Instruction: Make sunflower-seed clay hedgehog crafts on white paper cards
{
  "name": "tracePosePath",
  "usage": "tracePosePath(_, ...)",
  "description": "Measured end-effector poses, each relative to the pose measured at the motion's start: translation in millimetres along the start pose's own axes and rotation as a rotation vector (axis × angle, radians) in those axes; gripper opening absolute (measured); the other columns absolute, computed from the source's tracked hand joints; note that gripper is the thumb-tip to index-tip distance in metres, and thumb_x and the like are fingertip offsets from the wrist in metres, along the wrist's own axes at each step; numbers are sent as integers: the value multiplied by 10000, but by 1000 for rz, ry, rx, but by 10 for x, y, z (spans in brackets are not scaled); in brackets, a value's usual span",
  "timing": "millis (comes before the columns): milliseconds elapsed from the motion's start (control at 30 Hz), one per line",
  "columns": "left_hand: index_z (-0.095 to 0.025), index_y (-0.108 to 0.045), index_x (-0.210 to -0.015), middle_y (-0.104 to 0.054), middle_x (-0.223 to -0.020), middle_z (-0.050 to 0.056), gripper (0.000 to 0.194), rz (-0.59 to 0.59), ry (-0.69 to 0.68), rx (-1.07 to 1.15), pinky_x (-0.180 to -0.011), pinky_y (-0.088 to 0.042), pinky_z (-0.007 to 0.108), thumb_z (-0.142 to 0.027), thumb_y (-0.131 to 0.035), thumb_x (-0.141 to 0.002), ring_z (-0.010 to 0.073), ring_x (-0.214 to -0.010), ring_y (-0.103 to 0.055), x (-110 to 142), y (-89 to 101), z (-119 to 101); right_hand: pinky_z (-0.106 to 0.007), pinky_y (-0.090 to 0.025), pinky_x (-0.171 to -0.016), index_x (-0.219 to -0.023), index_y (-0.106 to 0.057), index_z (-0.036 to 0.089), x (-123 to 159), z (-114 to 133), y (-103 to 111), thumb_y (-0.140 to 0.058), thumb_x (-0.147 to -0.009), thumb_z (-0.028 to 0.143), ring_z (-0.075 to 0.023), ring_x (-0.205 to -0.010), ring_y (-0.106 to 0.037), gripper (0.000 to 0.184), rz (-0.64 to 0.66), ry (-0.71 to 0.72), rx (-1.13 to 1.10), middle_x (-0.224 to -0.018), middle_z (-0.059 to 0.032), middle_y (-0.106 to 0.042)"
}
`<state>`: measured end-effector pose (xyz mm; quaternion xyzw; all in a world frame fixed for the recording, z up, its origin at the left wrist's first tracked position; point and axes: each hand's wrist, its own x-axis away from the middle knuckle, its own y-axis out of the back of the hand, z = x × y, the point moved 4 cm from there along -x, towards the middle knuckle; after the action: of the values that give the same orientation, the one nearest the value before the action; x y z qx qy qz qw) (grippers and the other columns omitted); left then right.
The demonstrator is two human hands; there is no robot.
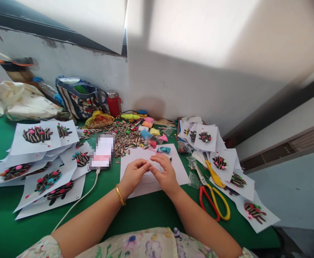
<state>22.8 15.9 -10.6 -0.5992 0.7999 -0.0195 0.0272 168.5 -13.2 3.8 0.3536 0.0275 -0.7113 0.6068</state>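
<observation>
Above a white sheet of paper (182, 168), my left hand (134, 174) and my right hand (165, 172) meet at the fingertips. Both hands are closed in a pinch, thumbs and fingers almost touching. Something small and whitish shows between them, but its kind is hidden by the fingers. Just beyond my right hand lies a small blue packet (164, 149) on the paper's far edge. Past the paper spreads a heap of striped sunflower seeds (123, 134). Colored lumps of soft clay, among them a blue one (146, 134) and a yellow one (154, 132), sit beside the seeds.
To the left, a phone (102, 152) on a cable lies by stacked sheets with seed-and-clay figures (46, 179). More such sheets (221, 161) lie at right. Scissors (216, 200) and a yellow cutter (214, 174) rest near my right arm. A red flask (113, 104) and bags (78, 96) stand behind.
</observation>
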Motion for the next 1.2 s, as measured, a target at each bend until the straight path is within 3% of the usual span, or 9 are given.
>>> tracePosePath(267,-141,-708,-815,-598,-718,12,263,72,105,236,-647,-403,253,-403,-714,-788,119,-673,-495,14,-68,92,-467,-419,-1039,-1115,-673,287,9,49,4,-693,-839,259,-248,-1151,-550,278,-6,98,57,-1128,-54,-670)
tracePosePath(600,-144,-673,-777,-578,-705,3,265,113,166,259,-646,-396,247,-406,-703,-795,111,-664,-494,18,-78,110,-478,-411,-1034,-1067,-693,285,-5,37,9,-638,-848,173,-243,-1140,-545,252,19,120,46,-1117,-52,-661)
tracePosePath(800,-146,-661,-792,-580,-751,1,237,100,195,313,-671,-408,245,-371,-734,-769,108,-692,-510,16,-76,137,-470,-407,-1046,-1117,-675,280,-5,50,0,-717,-811,242,-251,-1158,-538,311,60,119,35,-1145,-60,-655)
tracePosePath(1033,-143,-681,-806,-583,-733,5,261,155,211,337,-648,-393,240,-399,-723,-783,97,-659,-480,29,-89,102,-466,-418,-1030,-1077,-701,296,-14,31,23,-667,-866,270,-244,-1139,-550,215,43,110,46,-1114,-55,-663)
tracePosePath(1200,-138,-709,-838,-607,-762,22,276,154,214,301,-653,-391,245,-405,-732,-772,106,-676,-488,10,-72,116,-481,-405,-1047,-1106,-686,298,-12,49,2,-677,-856,264,-251,-1156,-541,252,89,121,55,-1139,-57,-656)
